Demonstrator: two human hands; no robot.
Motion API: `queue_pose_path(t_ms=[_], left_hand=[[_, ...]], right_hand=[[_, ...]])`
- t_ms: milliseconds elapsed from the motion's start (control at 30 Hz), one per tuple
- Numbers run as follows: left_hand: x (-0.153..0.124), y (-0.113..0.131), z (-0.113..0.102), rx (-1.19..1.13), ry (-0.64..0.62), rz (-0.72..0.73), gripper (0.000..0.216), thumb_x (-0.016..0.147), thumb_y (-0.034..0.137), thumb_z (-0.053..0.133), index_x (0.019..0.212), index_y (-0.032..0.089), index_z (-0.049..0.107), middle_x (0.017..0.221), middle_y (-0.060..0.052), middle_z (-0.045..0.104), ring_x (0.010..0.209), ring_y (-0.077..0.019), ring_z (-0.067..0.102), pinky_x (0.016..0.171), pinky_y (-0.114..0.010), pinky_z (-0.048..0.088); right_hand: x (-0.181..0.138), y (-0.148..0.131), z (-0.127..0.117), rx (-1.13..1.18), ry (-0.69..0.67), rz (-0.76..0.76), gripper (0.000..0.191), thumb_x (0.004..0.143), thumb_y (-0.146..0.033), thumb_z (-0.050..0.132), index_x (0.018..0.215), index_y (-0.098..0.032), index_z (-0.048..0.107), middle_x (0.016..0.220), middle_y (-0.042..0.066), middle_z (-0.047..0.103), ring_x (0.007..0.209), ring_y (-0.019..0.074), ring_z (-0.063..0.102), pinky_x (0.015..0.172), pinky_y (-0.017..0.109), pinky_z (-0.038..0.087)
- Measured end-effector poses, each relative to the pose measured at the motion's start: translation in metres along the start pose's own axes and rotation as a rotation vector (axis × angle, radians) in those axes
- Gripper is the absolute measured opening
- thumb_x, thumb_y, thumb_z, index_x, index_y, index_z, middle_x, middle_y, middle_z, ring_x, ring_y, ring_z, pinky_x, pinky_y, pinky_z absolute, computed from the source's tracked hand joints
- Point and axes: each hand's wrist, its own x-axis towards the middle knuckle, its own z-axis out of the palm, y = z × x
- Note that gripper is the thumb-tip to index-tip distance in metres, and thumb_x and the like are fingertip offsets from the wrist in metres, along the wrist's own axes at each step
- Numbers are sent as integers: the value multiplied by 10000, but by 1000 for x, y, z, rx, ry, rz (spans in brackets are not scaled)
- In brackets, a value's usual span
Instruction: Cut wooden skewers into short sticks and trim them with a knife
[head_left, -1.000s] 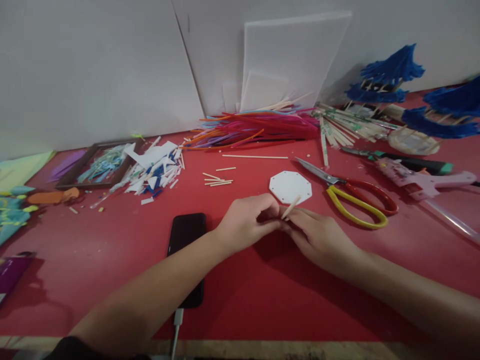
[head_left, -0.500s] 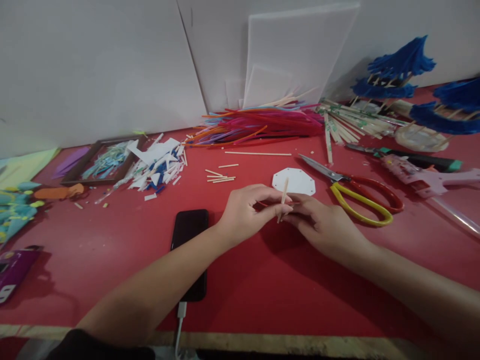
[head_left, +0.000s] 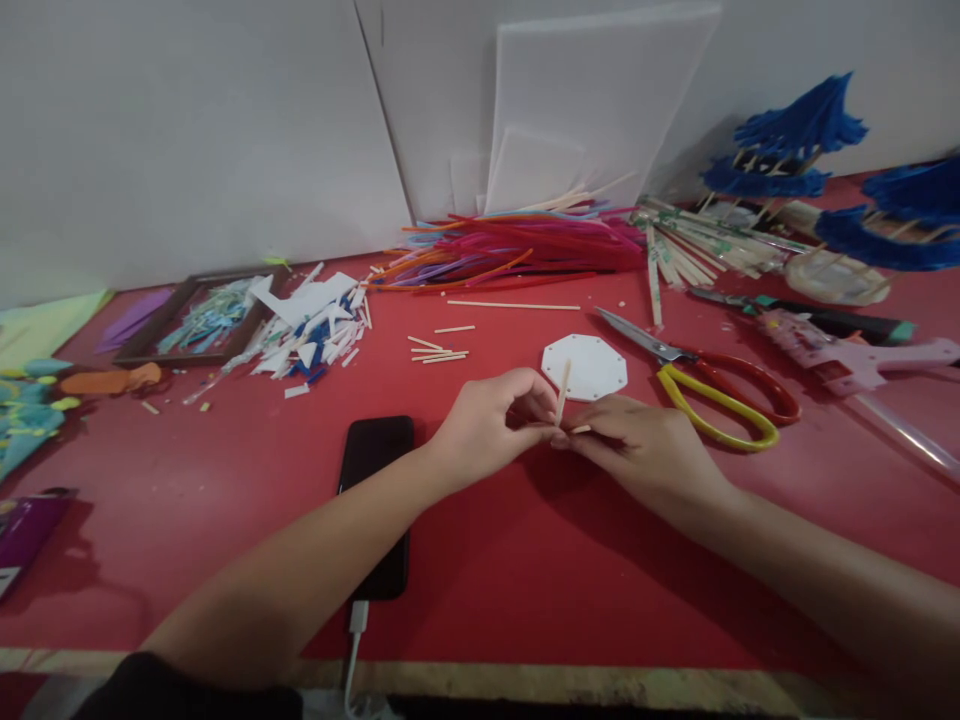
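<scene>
My left hand [head_left: 491,425] and my right hand [head_left: 637,445] meet fingertip to fingertip above the red table [head_left: 525,560]. Both are pinched closed on a short wooden stick [head_left: 562,390] that stands nearly upright between them. A second stick end [head_left: 579,430] pokes out by my right fingers. Just behind the hands lies a white octagonal card [head_left: 589,368].
Red-and-yellow scissors [head_left: 712,395] lie right of the card, a pink glue gun [head_left: 855,355] farther right. A black phone [head_left: 375,500] on a cable sits by my left forearm. Cut sticks [head_left: 439,352], coloured straws [head_left: 517,250], paper scraps [head_left: 307,330] and blue tassel pieces [head_left: 795,145] lie behind.
The stick has turned from leaning right to nearly upright, and both hands have shifted slightly while staying pinched on it.
</scene>
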Motion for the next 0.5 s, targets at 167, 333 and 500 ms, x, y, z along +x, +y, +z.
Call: queue_pose_path(t_ms=[167,333,500], left_hand=[[0,1,-1,9,-64,17,146,818,223,754,792,190,614,818,1,727,787,-134,705,763,-253,569],[0,0,-3,-59,-104,25,246,819,381,776,799,185,631,831,-19,727,799,-148,705,757,-259,567],[0,-4,-1,-59,-90,25,278,838,437,753,839,185,635,838,-22,731,793,-148,709,758,-263,563]], right_hand=[[1,2,3,-20,44,-99,235,931,-312,596,782,-261,770,802,41,738,750,181,686,708,322,564],[2,0,2,-53,0,-136,296,960,-314,560,742,-257,752,746,32,705,720,167,671,679,298,548],[2,-1,3,-96,23,-229,300,981,-290,538,775,-262,753,749,22,715,714,160,658,649,278,531]])
